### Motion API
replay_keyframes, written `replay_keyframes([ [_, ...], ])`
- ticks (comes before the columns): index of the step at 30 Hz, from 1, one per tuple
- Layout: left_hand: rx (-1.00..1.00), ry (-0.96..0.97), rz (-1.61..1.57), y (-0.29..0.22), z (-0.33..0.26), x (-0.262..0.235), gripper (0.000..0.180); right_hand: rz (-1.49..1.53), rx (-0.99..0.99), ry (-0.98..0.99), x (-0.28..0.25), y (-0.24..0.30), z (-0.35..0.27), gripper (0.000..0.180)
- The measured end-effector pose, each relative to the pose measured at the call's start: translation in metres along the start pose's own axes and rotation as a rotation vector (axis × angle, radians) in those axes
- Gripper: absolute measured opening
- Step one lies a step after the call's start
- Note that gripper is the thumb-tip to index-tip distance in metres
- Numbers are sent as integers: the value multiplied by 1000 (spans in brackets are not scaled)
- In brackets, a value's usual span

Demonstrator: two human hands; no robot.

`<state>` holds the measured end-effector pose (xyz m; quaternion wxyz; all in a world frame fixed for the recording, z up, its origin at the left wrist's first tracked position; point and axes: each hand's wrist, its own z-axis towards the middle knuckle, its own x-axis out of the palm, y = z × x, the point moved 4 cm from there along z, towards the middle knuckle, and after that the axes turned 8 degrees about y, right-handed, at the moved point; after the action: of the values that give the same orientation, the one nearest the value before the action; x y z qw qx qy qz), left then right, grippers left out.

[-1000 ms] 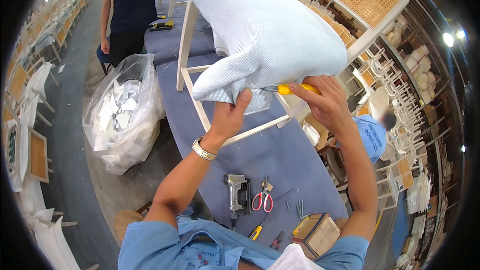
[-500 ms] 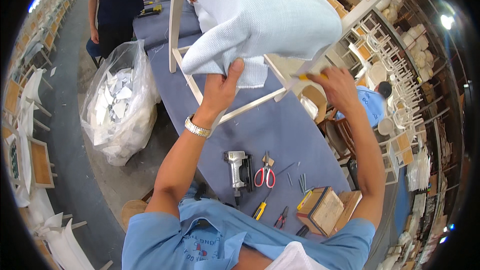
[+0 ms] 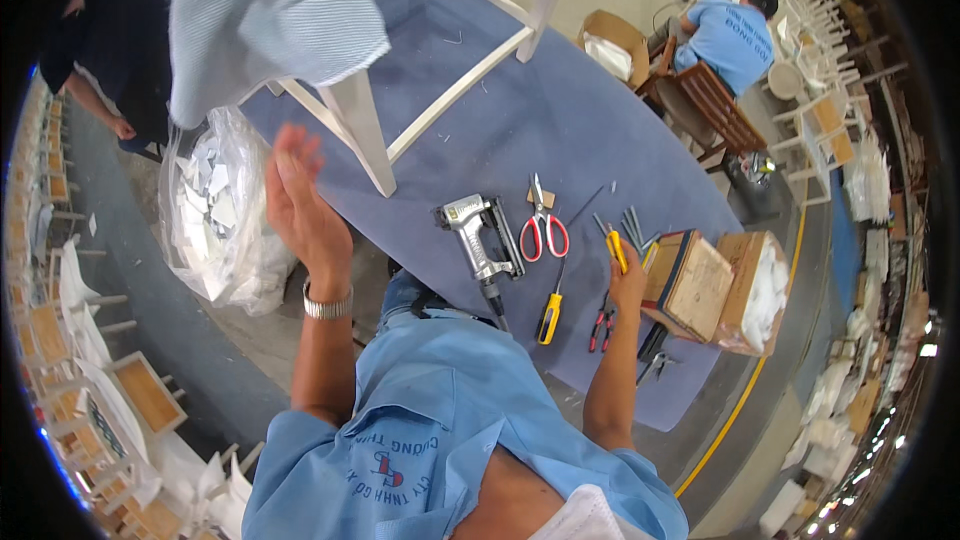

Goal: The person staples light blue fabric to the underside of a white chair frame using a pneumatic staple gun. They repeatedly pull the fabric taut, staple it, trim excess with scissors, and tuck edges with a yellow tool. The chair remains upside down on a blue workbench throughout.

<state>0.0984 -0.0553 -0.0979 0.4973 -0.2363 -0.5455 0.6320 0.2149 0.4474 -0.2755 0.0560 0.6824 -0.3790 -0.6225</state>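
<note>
Light blue woven fabric drapes over a white wooden chair or stool frame on the table; its frayed corner hangs loose. My left hand is raised just below the fabric and beside a frame leg, fingers stretched out, slightly blurred, holding nothing. Low over the table's right side, my right hand is closed around a yellow utility knife, its tip pointing away from me. A silver staple gun, red-handled scissors and a yellow screwdriver lie between my hands.
Red-handled pliers, a wooden box and a cardboard box with white material sit at right on the blue-covered table. A bag of scraps stands at left. One person sits far right; another stands far left.
My left hand has let go of the fabric and opened. My right hand has brought the knife down beside the wooden box. The view has shifted, putting the frame higher in the picture.
</note>
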Motion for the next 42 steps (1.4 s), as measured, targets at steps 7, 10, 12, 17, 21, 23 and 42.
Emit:
replay_keyframes([
  [7,-406,491,-528,-16,-10,46,80,67,-225,-40,61,19,13,48],
  [10,-410,614,-867,-47,13,85,92,-154,-262,72,106,70,13,52],
  [12,-393,634,-1029,-67,27,94,90,-279,-299,78,124,78,10,61],
  [17,-379,617,-1114,-81,44,84,68,-142,-119,196,120,78,34,62],
  [21,-291,491,-846,-75,52,59,48,85,-236,189,97,66,59,67],
  [23,-199,391,-599,-86,52,51,32,464,-281,261,80,94,56,61],
  [42,190,220,330,-164,70,31,26,315,-1085,926,-83,458,-29,50],
])
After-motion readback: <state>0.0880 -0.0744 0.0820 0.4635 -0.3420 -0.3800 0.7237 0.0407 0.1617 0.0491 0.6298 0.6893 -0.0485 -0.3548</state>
